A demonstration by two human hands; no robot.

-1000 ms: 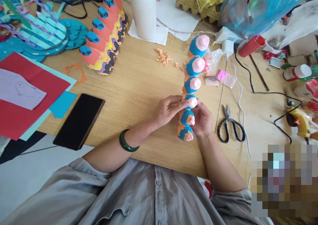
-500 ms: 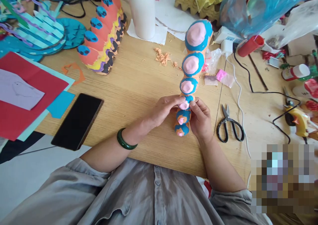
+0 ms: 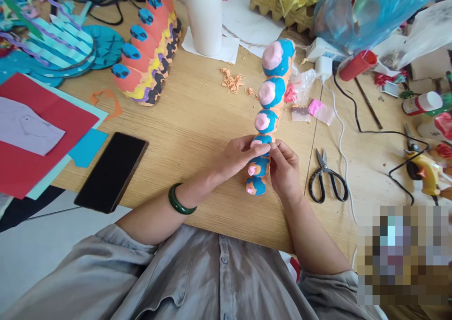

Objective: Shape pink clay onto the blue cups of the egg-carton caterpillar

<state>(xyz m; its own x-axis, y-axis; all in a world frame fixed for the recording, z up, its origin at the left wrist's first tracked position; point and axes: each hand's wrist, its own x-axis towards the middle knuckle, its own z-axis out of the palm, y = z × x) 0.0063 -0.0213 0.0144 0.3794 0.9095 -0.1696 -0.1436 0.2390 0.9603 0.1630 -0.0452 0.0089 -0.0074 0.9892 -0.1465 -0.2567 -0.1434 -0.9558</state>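
"Bumpy strip (image 3: 270, 121): where is it?"

"Over the table (image 3: 197, 117), fingers of the left hand (image 3: 235, 159) and right hand (image 3: 286, 169) clamped on its fourth bump."

"What could go wrong?"

"Pressing too hard there might smear the pink caps (image 3: 272, 56) or bend it."

You are holding a bumpy strip (image 3: 271, 121) to the left of the scissors (image 3: 324, 168). It has six rounded bumps in one row, blue over orange, each with pink on it. The row runs lengthwise away from you, its pink tops turned toward the side away from the scissors. Your far end reaches beyond their blades; the near two bumps sit level with their handles, with smaller pink knobs and patchier blue.
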